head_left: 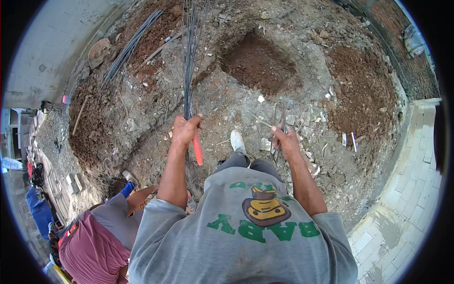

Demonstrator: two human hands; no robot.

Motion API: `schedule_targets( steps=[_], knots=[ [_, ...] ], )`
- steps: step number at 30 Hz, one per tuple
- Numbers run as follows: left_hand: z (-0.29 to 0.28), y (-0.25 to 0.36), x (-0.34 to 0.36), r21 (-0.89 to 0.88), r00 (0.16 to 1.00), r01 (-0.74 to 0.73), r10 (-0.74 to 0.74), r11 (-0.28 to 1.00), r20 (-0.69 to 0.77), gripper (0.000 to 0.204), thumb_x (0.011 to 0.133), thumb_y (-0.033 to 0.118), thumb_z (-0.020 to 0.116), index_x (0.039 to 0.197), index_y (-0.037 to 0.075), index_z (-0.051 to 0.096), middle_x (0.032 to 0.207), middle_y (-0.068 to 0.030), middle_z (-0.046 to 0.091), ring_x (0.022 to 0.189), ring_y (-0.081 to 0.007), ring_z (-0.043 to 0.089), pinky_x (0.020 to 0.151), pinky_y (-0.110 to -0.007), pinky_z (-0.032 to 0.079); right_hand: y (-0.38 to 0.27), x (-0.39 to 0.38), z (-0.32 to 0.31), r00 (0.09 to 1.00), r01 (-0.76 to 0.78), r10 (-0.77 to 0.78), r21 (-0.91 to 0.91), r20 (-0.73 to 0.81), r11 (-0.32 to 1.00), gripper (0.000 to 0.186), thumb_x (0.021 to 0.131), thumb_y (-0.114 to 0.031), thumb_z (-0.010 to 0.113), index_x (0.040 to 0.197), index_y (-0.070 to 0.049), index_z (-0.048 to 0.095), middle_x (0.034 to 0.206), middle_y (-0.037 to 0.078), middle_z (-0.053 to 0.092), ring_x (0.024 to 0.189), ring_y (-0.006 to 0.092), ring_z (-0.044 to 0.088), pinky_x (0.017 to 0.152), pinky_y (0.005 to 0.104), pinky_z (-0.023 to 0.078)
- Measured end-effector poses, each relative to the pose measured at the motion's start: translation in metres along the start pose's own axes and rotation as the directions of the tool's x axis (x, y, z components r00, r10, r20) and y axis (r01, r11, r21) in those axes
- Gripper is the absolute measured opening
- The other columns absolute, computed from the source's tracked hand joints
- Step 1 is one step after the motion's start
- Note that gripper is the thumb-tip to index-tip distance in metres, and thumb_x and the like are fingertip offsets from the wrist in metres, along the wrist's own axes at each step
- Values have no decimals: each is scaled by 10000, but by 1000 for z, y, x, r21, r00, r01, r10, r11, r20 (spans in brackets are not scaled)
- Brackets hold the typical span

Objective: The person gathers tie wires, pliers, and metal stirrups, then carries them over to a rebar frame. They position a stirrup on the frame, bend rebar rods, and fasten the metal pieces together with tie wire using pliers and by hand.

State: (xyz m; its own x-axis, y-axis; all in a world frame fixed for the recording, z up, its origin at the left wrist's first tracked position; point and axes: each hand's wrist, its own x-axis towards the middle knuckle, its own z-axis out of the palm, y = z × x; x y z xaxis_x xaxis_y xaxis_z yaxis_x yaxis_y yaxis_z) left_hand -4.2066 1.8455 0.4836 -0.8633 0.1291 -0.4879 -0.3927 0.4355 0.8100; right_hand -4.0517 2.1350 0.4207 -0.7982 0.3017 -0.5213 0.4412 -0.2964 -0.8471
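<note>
My left hand (pixel 187 128) is closed around a bundle of long thin steel rods (pixel 190 61), which stretches away from me over the dirt. A tool with a red-orange handle (pixel 197 149) is in the same grip, its handle pointing back toward me; the rest of it is hidden by the hand. On the right, my right hand (pixel 287 143) is closed on thin bent metal loops (pixel 280 118), which look like rebar stirrups. The two hands are apart, in front of my body and above the rubble-strewn ground.
Beyond the hands lies a square pit (pixel 260 64). More steel rods (pixel 132 45) lie at the far left, near a concrete wall (pixel 52 52). Loose red soil (pixel 362 90) is heaped at right, beside a block wall (pixel 411 175). A co-worker (pixel 97 241) bends down at lower left.
</note>
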Motion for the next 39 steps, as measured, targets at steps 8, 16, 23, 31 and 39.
schedule_targets(
  steps=[8, 16, 23, 31, 39],
  knots=[
    [44, 80, 50, -217, 930, 52, 32, 975, 367, 222, 795, 183, 616, 857, -29, 642, 644, -87, 627, 523, -153, 559, 482, -289, 438, -66, 51, 108, 937, 214, -207, 6, 281, 977, 324, 796, -287, 673, 992, -39, 600, 833, 9, 587, 724, 77, 518, 662, 252, 426],
    [62, 106, 84, -111, 957, 21, 12, 994, 291, 244, 818, 220, 608, 853, -18, 651, 681, -101, 649, 534, -169, 558, 518, -304, 448, -51, 111, 96, 936, 236, -169, -195, 310, 952, 274, 770, -245, 651, 938, -46, 567, 781, 46, 587, 716, 136, 530, 663, 305, 440],
    [22, 103, 128, 296, 998, 1, -21, 955, 64, 288, 807, 291, 621, 690, 28, 631, 600, -60, 618, 553, -145, 564, 540, -314, 427, -47, 147, -47, 995, -32, 28, -41, -97, 999, 158, 779, -158, 670, 829, -42, 575, 613, -6, 526, 542, 93, 469, 519, 259, 369],
    [-3, 73, 172, 578, 991, 94, -20, 811, -134, 318, 787, 341, 620, 764, 24, 641, 621, -101, 634, 613, -231, 637, 618, -365, 481, -23, 149, -157, 843, -206, 146, -60, -518, 977, 293, 797, -321, 667, 737, -51, 570, 599, 23, 542, 510, 123, 496, 503, 266, 398],
    [10, 23, 284, 558, 974, 208, -220, 804, -45, 350, 767, 351, 635, 699, 9, 650, 601, -108, 630, 589, -207, 623, 598, -343, 476, -32, 234, -154, 776, -104, 165, 135, -609, 985, 453, 786, -437, 677, 663, -20, 549, 581, 61, 554, 483, 152, 526, 452, 290, 418]
  ],
)
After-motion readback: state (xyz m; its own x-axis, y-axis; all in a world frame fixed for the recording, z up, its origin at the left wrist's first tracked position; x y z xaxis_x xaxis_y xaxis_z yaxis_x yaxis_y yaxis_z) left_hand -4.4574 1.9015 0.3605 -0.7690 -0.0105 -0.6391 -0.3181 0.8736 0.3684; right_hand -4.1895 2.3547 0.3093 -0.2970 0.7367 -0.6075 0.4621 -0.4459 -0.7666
